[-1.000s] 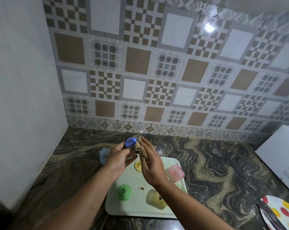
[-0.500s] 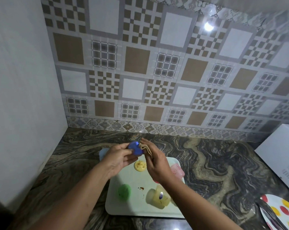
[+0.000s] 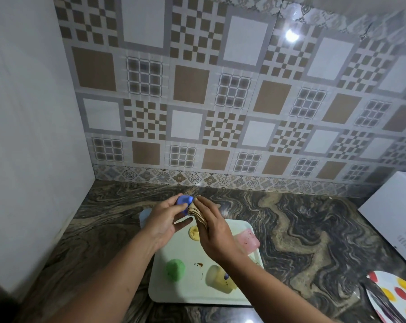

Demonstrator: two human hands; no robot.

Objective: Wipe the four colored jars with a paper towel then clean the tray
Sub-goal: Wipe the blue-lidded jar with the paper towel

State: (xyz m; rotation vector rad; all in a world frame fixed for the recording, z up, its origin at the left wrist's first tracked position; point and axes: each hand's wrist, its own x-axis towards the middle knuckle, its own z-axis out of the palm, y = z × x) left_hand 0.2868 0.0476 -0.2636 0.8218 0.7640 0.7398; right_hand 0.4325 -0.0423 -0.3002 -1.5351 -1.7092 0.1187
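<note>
Framing swirled marble counter point(image 3: 302, 229), patterned tiles point(image 3: 220, 101) — white wall point(image 3: 22, 136)

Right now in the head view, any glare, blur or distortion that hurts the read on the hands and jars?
Head view: a lamp glare spot on the tiled wall, smaller glints on the countertop; wide-angle bending toward the edges; forearms and lower left corner blurred. The left hand on the blue lid and the right hand with the paper towel read clearly; the tray is evenly lit.

Two bare forearms, no sleeves; hands point(image 3: 164, 220) without rings or gloves
</note>
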